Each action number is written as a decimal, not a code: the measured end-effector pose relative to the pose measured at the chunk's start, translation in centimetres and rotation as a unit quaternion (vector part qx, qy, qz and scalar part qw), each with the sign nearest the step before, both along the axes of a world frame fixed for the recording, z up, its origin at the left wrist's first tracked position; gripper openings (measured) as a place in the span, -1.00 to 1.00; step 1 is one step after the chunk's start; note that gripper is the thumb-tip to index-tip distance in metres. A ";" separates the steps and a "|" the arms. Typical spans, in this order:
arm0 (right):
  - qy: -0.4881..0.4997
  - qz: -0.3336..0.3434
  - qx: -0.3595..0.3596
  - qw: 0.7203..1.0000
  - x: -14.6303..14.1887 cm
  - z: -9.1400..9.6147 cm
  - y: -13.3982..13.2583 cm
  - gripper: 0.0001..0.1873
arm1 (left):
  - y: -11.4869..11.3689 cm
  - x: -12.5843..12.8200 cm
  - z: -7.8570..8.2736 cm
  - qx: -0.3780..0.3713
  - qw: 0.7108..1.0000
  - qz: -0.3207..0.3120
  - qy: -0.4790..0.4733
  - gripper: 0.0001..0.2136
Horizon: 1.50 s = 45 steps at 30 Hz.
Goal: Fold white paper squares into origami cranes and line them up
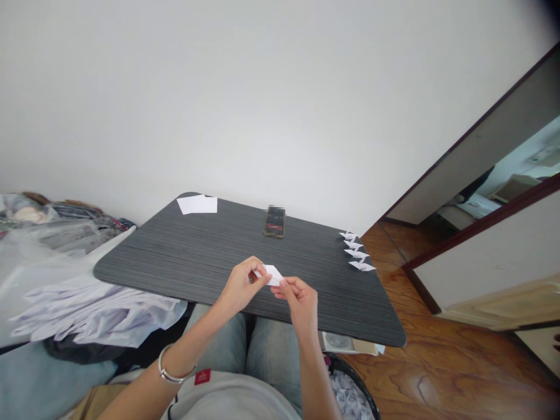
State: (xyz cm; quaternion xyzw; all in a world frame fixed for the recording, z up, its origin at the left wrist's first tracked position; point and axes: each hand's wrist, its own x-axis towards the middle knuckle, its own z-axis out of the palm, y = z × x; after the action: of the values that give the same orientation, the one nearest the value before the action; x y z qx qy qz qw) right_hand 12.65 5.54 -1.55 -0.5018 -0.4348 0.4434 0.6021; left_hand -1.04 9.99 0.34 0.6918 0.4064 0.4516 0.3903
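Note:
A small folded piece of white paper (pixel 273 274) is held above the near part of the dark grey table (pixel 184 256). My left hand (pixel 242 286) pinches its left end with thumb and fingers closed. My right hand (pixel 300 297) pinches its lower right edge. A silver bracelet (pixel 172 373) sits on my left wrist. Both hands meet at the paper, just above the tabletop.
A stack of flat white sheets (pixel 198 204) lies at the table's far left corner. A dark small box (pixel 275 223) stands at the far middle. Several folded paper figures (pixel 356 252) line the right edge. Clothes (pixel 87 315) pile at left; a bin (pixel 350 391) sits under the table.

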 end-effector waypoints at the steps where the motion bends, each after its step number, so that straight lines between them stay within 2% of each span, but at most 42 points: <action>1: -0.001 -0.003 0.000 1.000 0.0 -0.1 0.1 -0.77 | -0.1 0.1 0.0 0.000 1.000 0.000 -0.001 -0.90; 7: -0.009 -0.015 0.007 1.000 -0.2 -0.3 0.1 -0.79 | -0.4 0.4 -0.5 -0.021 0.999 0.047 -0.015 -0.92; 10: -0.005 -0.012 0.008 1.000 -0.2 -0.2 0.1 -0.81 | -0.3 0.4 -0.7 -0.039 0.996 0.078 -0.032 -0.74; 13: -0.002 -0.007 0.011 1.000 -0.3 -0.1 0.0 -0.81 | 0.1 0.3 -0.9 -0.070 0.992 0.051 -0.087 -0.59; 16: 0.000 -0.002 0.010 1.000 -0.4 -0.2 0.0 -0.81 | 0.4 0.2 -1.1 -0.129 0.981 0.010 -0.147 -0.60; 20: 0.018 0.002 0.013 1.000 -0.4 -0.5 0.2 -0.78 | 0.4 0.1 -0.9 -0.151 0.972 0.025 -0.179 -0.59; 26: 0.087 -0.003 -0.004 0.996 -0.5 -0.6 0.3 -0.78 | 0.0 0.2 -0.5 -0.122 0.978 0.037 -0.165 -0.58; 28: 0.099 -0.008 -0.006 0.995 -0.5 -0.7 0.3 -0.79 | 0.0 0.2 -0.6 -0.099 0.984 0.035 -0.145 -0.63; 32: 0.102 -0.025 0.016 0.994 -0.3 -0.8 0.4 -0.82 | 0.1 -0.2 -0.7 -0.001 0.996 0.046 -0.078 -0.81; 35: 0.080 -0.046 0.054 0.994 -0.1 -0.9 0.4 -0.86 | 0.2 -0.6 -0.6 0.062 0.995 0.059 -0.050 -0.78; 40: 0.032 -0.067 0.102 0.992 0.1 -1.2 0.2 -0.93 | 0.2 -1.5 -1.1 0.066 0.996 0.033 -0.049 -0.75; 45: 0.007 -0.089 0.127 0.988 0.2 -1.3 0.1 -0.94 | 0.1 -1.8 -1.5 0.055 0.994 0.085 -0.039 -0.67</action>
State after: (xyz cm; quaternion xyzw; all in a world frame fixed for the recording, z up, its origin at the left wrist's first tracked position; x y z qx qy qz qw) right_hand 12.81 5.66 -2.87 -0.4545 -0.4370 0.3325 0.7014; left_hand -2.83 10.08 -1.19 0.6573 0.4228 0.5311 0.3273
